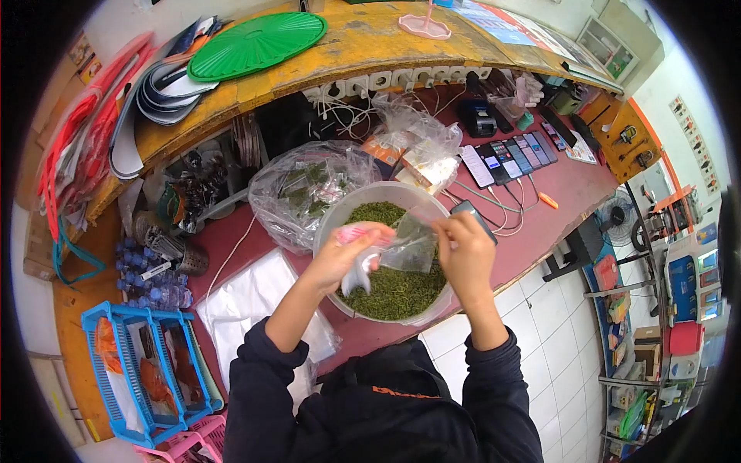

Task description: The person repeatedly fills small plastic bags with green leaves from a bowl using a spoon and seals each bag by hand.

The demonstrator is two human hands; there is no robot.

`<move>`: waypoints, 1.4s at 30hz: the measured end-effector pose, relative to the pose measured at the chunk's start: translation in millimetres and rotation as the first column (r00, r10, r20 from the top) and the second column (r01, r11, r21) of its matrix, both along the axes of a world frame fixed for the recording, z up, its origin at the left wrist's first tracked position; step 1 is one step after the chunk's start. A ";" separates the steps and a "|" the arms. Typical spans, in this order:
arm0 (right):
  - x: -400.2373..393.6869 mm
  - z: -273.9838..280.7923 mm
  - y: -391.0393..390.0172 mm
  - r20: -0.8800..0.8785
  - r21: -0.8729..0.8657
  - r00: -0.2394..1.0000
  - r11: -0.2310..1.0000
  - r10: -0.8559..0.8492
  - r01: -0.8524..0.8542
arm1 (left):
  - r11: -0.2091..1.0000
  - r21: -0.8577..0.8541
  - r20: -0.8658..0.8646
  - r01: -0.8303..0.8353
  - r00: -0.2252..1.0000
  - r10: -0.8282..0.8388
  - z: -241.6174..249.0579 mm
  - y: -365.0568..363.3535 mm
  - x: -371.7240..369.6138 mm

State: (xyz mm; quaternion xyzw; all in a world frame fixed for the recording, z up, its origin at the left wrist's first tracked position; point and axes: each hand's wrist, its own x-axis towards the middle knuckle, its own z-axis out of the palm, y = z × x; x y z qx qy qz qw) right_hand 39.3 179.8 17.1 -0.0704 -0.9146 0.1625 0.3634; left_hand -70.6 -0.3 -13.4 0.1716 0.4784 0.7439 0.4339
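A round, whitish plastic tub point(356, 312) stands at the front of the reddish worktop, holding finely chopped dried green leaves point(401, 297). Over it, my right hand point(465, 247) pinches the edge of a small clear plastic bag point(414, 251). On the other side, my left hand point(343, 251) is closed around a curved whitish piece point(358, 276) that hangs below the palm; I cannot tell its kind. Its fingertips are right at the bag's near side, and pink shows along the hand. Behind the tub, to the left, lies a large clear bag point(285, 197) with small filled packets inside.
White plastic sheets point(258, 297) lie left of the tub. Beyond are blue baskets point(147, 370) and water bottles point(150, 270). Several phones point(509, 160) with cables sit back right, near an orange marker point(548, 201). A raised wooden shelf point(255, 92) holds a green lid point(258, 45).
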 end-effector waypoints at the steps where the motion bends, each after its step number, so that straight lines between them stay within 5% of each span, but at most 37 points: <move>1: 3.8 3.4 5.5 0.031 -0.153 0.999 0.988 0.013 -0.008 | 0.997 0.022 -0.131 -0.073 0.989 0.075 -1.3 -4.5 -5.1; 4: 10.0 7.4 -1.3 0.078 -0.568 0.970 0.809 0.232 -0.148 | 0.980 0.002 -0.373 -0.200 0.909 0.187 1.2 -5.1 0.5; 6: 11.4 -5.9 -12.0 0.054 -0.794 0.925 0.577 0.377 -0.189 | 0.980 -0.013 -0.784 -0.199 0.611 0.113 5.2 1.3 12.1; 8: 11.5 -7.5 -14.2 0.069 -0.837 0.893 0.514 0.445 -0.191 | 0.976 -0.126 -0.740 -0.180 0.672 0.029 16.3 6.0 22.1; 10: 11.0 -8.0 -14.5 -0.011 -0.970 0.837 0.197 0.547 -0.141 | 0.986 -0.070 -0.723 -0.154 0.689 0.057 12.6 7.8 22.7; 11: 11.9 -6.9 -13.7 -0.010 -0.970 0.838 0.198 0.546 -0.141 | 0.988 -0.089 -0.715 -0.126 0.699 0.025 13.0 6.4 20.8; 12: 13.4 -5.0 -12.2 -0.034 -0.994 0.794 0.062 0.607 -0.090 | 0.988 -0.088 -0.714 -0.126 0.699 0.026 14.0 6.2 22.1; 13: 14.2 -4.3 -11.8 -0.068 -0.997 0.747 -0.072 0.662 -0.028 | 0.981 -0.104 -0.781 -0.165 0.624 0.022 14.9 4.9 24.6; 14: 14.2 -7.1 -13.8 -0.068 -0.997 0.745 -0.072 0.664 -0.026 | 0.971 -0.118 -0.840 -0.207 0.543 0.014 15.7 3.1 27.2; 15: 14.1 -12.1 -17.2 0.083 -0.880 0.804 0.422 0.589 -0.218 | 0.971 -0.119 -0.839 -0.209 0.544 0.014 16.2 0.8 30.2; 16: 14.4 -14.8 -19.4 0.162 -0.506 0.880 0.803 0.447 -0.315 | 0.940 -0.170 -0.910 -0.296 0.414 -0.034 16.9 -1.4 33.4; 17: 14.1 -14.0 -17.0 0.196 -0.480 0.920 0.852 0.338 -0.211 | 0.901 -0.203 -0.955 -0.383 0.279 -0.097 17.9 -2.5 35.2; 22: 19.5 0.7 -0.7 0.333 -0.657 0.844 0.746 0.420 -0.111 | 0.891 -0.235 -0.922 -0.388 0.378 -0.078 39.1 -7.0 16.5; 24: 22.4 11.4 0.3 0.193 -0.878 0.833 0.471 0.519 -0.089 | 0.895 -0.385 -0.885 -0.225 0.365 -0.289 25.7 -9.6 0.6; 26: 23.2 14.0 6.8 0.246 -0.875 0.835 0.482 0.492 -0.027 | 0.877 -0.455 -0.875 -0.156 0.261 -0.408 4.8 -11.2 -12.5; 28: 24.8 12.3 12.7 0.362 -0.709 0.793 0.697 0.489 -0.106 | 0.811 -0.495 -0.868 -0.311 0.152 -0.472 6.8 -10.3 -11.8; 29: 25.7 12.2 11.4 0.363 -0.710 0.794 0.697 0.487 -0.103 | 0.812 -0.497 -0.868 -0.307 0.152 -0.473 7.7 -7.2 -8.0; 31: 25.0 12.6 3.7 0.390 -0.540 0.829 0.828 0.402 -0.147 | 0.886 -0.250 -0.968 -0.391 0.135 -0.214 10.8 3.6 6.7; 35: 18.3 12.7 -12.8 0.358 -0.491 0.873 0.862 0.332 -0.127 | 0.937 -0.141 -0.990 -0.320 0.060 -0.129 10.1 15.2 22.0; 37: 10.7 -1.8 -9.2 0.170 -0.297 0.950 0.933 0.262 -0.205 | 0.928 -0.082 -0.996 -0.363 0.050 -0.069 5.6 10.4 13.2; 38: 6.5 -8.6 -7.4 0.171 -0.299 0.950 0.932 0.262 -0.203 | 0.915 -0.020 -0.999 -0.403 0.034 -0.007 4.2 6.1 7.2; 40: -0.7 -27.6 -3.7 0.305 0.027 0.952 0.999 0.025 -0.035 | 0.894 -0.018 -0.999 -0.447 0.050 0.005 5.4 -6.7 -2.8; 42: -2.4 -58.2 -2.9 0.395 0.123 0.918 0.989 0.028 -0.083 | 0.849 0.042 -0.988 -0.527 0.106 0.115 8.9 -18.5 -11.3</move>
